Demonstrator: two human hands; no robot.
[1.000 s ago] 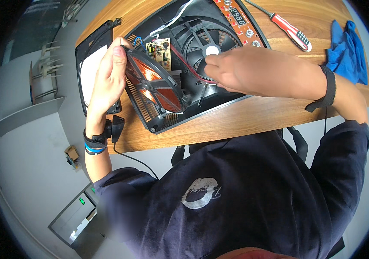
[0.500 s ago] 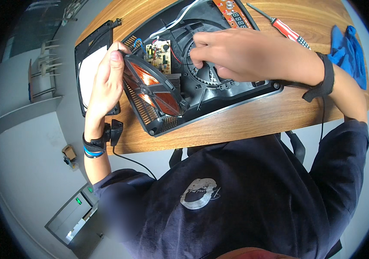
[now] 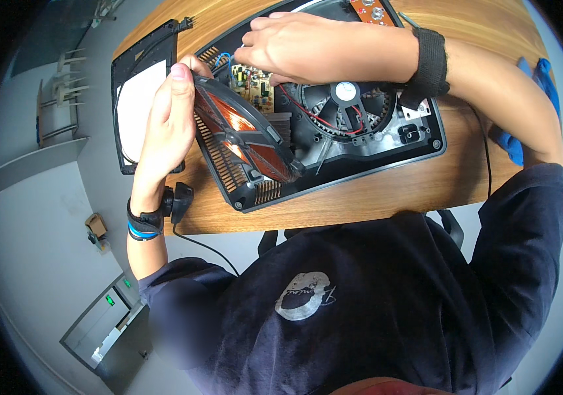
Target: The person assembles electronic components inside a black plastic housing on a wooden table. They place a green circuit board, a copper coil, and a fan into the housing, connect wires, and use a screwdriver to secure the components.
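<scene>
An opened black induction cooker base (image 3: pixel 420 141) lies on the wooden table (image 3: pixel 373 197). My left hand (image 3: pixel 166 122) holds the round copper coil disc (image 3: pixel 242 135) tilted up on edge at the base's left side. My right hand (image 3: pixel 301 46) reaches across the base, fingers pinched over the green circuit board (image 3: pixel 253 89) by blue and red wires; what the fingertips grip is hidden. A black fan (image 3: pixel 344 99) sits in the middle of the base.
The cooker's black top frame with a white panel (image 3: pixel 138 99) lies left of the base. A black power plug (image 3: pixel 179 201) rests at the table's near edge. A blue cloth (image 3: pixel 545 85) lies far right. An orange control board (image 3: pixel 370 10) shows at the top.
My right hand has moved left from the fan area to the circuit board near the coil. My left hand keeps holding the coil disc tilted up.
</scene>
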